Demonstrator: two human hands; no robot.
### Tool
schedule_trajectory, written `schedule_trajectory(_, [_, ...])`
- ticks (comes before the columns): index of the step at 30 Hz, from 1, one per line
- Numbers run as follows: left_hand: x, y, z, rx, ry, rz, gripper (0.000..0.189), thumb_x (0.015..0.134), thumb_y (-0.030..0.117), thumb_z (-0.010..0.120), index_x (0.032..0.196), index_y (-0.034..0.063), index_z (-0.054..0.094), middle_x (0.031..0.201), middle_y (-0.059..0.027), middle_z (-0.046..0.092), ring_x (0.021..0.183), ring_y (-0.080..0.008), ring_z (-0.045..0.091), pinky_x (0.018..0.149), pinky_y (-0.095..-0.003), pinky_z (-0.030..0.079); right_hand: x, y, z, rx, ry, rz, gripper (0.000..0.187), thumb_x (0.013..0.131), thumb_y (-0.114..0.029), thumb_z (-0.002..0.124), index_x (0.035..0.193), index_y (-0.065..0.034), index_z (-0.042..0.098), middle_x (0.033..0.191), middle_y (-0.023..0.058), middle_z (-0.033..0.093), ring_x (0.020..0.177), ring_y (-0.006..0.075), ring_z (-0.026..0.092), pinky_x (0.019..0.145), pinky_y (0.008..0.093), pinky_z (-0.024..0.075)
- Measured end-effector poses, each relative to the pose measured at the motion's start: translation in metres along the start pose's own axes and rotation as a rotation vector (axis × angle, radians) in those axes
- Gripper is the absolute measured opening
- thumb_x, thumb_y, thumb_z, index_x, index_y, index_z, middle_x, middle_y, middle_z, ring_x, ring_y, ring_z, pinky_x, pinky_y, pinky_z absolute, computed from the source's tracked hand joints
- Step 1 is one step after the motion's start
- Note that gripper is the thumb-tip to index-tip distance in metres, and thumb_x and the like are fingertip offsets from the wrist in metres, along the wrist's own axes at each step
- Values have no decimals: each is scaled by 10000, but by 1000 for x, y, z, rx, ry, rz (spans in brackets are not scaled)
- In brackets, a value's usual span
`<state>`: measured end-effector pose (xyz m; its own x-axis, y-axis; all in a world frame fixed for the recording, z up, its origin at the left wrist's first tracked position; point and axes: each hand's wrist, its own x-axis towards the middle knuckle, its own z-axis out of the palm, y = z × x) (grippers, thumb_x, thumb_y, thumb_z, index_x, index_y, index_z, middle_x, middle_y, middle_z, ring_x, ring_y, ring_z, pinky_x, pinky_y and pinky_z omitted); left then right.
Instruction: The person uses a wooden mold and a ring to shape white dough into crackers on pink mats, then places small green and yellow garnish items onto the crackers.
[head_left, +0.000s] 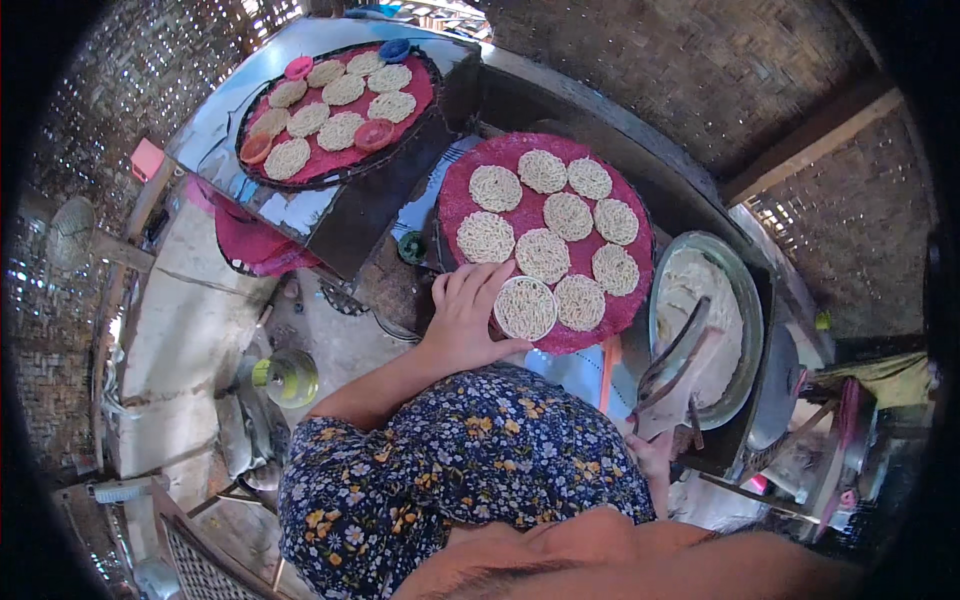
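Observation:
My left hand (466, 311) is closed around a shallow ring mould (556, 309), its thumb at the near side and its fingers at the left. Inside the mould lies a round of pale, noodle-like strands (524, 307). The mould rests near the front edge of a round tray covered in magenta mesh (487, 150). Several similar strand rounds (543, 255) lie around it. My right hand (649, 454) is low beside a large basin (752, 360) of pale dough or batter (709, 281). A curved dark-edged tool (679, 352) leans over the basin's near side; my right hand's grip on it is unclear.
Left, a second mesh-covered tray (330, 161) on a table bears strand rounds and coloured plastic moulds (374, 135). A dark box-like edge (367, 217) separates the trays. A yellow-green container (291, 378) stands low at left. Woven walls (637, 67) surround the workspace.

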<state>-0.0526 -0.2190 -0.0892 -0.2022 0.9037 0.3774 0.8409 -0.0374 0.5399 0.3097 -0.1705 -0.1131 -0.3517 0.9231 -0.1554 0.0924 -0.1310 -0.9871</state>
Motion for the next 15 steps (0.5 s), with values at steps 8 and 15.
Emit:
schedule_trajectory(8, [3, -13, 18, 38, -49, -37, 1019, 522, 499, 718, 1306, 50, 248, 1202, -134, 401, 1111, -321, 326, 924, -500, 166, -17, 142, -40, -181, 37, 7, 761, 584, -104, 721, 1210, -22, 296, 1148, 110, 404, 1083, 219, 405, 934, 342, 317])
schedule_trajectory(15, [-1, -29, 32, 37, -2, -143, 1008, 534, 481, 720, 1294, 17, 249, 1196, -133, 423, 1132, -336, 313, 969, -503, 121, -4, 160, -20, -505, 70, 166, 531, 627, -134, 701, 1078, -36, 437, 968, 89, 512, 907, 183, 507, 774, 310, 407])
